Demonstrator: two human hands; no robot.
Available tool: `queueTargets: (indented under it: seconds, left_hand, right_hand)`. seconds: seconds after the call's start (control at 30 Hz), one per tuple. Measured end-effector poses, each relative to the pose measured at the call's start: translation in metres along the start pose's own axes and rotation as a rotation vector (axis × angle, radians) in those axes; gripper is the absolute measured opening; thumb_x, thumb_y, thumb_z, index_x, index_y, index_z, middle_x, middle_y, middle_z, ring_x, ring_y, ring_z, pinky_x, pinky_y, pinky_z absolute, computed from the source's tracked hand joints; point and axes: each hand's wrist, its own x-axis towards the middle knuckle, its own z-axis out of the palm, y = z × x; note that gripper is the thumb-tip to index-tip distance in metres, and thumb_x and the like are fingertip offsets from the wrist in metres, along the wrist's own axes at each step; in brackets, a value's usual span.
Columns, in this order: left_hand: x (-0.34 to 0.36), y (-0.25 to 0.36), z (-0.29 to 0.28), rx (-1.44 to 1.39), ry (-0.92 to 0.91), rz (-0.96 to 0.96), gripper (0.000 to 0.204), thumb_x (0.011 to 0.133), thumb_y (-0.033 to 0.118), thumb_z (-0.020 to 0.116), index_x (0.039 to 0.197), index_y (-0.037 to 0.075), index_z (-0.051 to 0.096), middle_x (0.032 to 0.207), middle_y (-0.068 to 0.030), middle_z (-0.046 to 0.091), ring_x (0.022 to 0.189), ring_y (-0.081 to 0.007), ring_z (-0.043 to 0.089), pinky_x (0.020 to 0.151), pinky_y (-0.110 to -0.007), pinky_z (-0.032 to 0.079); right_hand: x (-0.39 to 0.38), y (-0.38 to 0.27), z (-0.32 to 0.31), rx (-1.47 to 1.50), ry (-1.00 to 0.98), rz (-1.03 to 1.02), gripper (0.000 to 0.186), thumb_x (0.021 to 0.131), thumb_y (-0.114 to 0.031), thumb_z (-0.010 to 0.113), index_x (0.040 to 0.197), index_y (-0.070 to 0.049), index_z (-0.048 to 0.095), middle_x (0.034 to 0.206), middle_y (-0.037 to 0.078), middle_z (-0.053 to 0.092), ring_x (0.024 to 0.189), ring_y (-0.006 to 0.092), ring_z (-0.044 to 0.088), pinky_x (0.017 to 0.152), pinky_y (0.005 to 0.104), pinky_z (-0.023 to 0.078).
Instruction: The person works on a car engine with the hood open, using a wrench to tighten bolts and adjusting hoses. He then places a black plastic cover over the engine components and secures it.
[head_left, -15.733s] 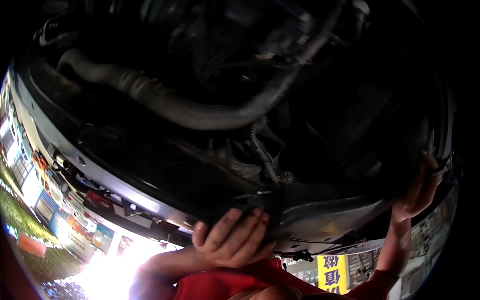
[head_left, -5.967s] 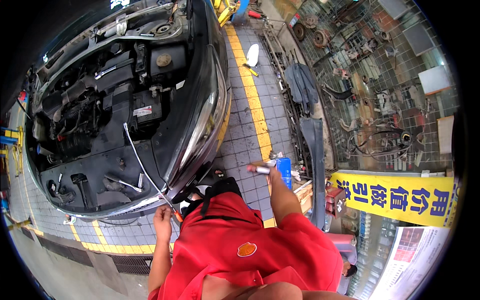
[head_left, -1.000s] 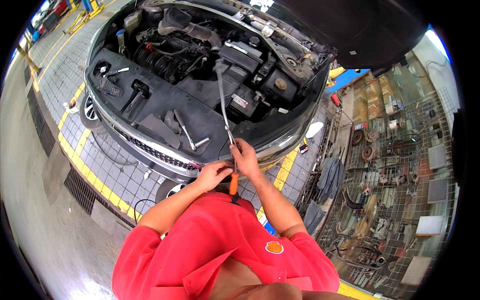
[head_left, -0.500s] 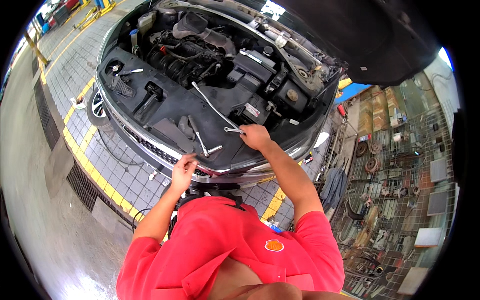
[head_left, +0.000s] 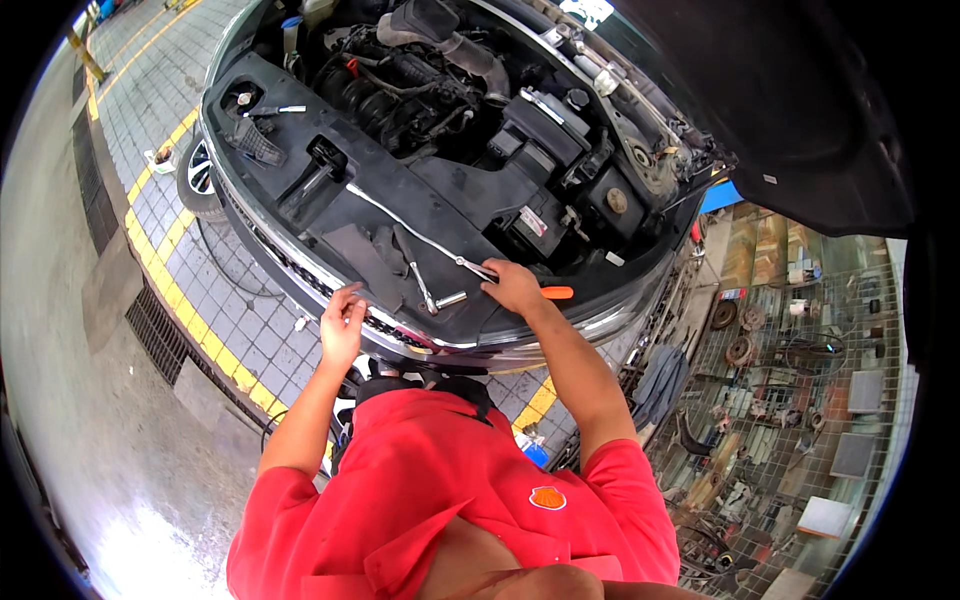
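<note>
Orange handle [head_left: 557, 293], silver rod [head_left: 408, 222], black panel [head_left: 388, 183], red shirt [head_left: 440, 450]

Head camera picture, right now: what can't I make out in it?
All in the head view:
Hidden: whether the silver bar joins the orange handle; the right hand covers the stretch between.
Hidden: the far end of the wrench, behind that same hand.
Cut off: the raised hood, by the top edge.
Too small: print on the battery label.

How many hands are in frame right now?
2: the left hand near the car's front edge, and the right hand around a silver wrench. No others show.
</note>
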Motion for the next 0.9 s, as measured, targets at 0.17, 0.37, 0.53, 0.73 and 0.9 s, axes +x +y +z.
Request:
queueTargets:
  seconds: [0.17, 0.37, 0.53, 0.73, 0.9]
  left_hand:
    - [-0.003, 0.009, 0.011, 0.038, 0.053, 0.027, 0.032, 0.101, 0.004, 0.058, 0.132, -0.002, 0.06, 0.094, -0.0067, 0.069, 0.083, -0.0119, 0.063, 0.078, -0.026, 0.051]
    - [-0.033, 0.0, 0.021, 0.154, 0.086, -0.003, 0.026, 0.102, 0.004, 0.058, 0.127, -0.002, 0.06, 0.095, -0.0068, 0.069, 0.088, -0.0148, 0.066, 0.085, -0.03, 0.054]
    - [-0.046, 0.012, 0.028, 0.206, 0.116, -0.031, 0.028, 0.101, 0.002, 0.057, 0.129, -0.002, 0.06, 0.099, -0.0078, 0.069, 0.088, -0.0151, 0.066, 0.084, -0.03, 0.055]
    - [-0.038, 0.018, 0.018, 0.208, 0.137, -0.016, 0.03, 0.101, 0.002, 0.057, 0.131, -0.003, 0.058, 0.098, -0.0083, 0.069, 0.088, -0.0153, 0.066, 0.084, -0.03, 0.055]
    - [0.002, 0.013, -0.007, 0.144, 0.121, -0.002, 0.03, 0.102, 0.003, 0.056, 0.13, -0.004, 0.058, 0.097, -0.0076, 0.068, 0.09, -0.0151, 0.065, 0.085, -0.03, 0.054]
  right_hand:
    - [0.012, 0.008, 0.004, 0.171, 0.036, -0.052, 0.033, 0.089, -0.029, 0.075, 0.112, -0.006, 0.07, 0.107, 0.016, 0.072, 0.099, 0.0371, 0.069, 0.086, 0.0444, 0.055]
    - [0.009, 0.009, -0.002, 0.278, 0.219, -0.025, 0.025, 0.092, -0.019, 0.068, 0.111, -0.004, 0.07, 0.107, 0.019, 0.072, 0.099, 0.0392, 0.069, 0.085, 0.0461, 0.055]
    - [0.014, -0.04, 0.003, 0.211, 0.022, -0.101, 0.032, 0.091, -0.019, 0.065, 0.122, -0.008, 0.067, 0.108, 0.021, 0.073, 0.102, 0.0412, 0.069, 0.09, 0.0501, 0.055]
    - [0.028, -0.07, 0.039, -0.105, 0.041, -0.15, 0.017, 0.087, -0.015, 0.062, 0.102, -0.009, 0.067, 0.096, 0.015, 0.075, 0.095, 0.0341, 0.072, 0.086, 0.0488, 0.054]
    - [0.03, -0.065, 0.054, -0.229, 0.132, -0.265, 0.017, 0.084, -0.014, 0.065, 0.1, -0.009, 0.066, 0.096, 0.01, 0.073, 0.097, 0.0285, 0.069, 0.085, 0.0431, 0.051]
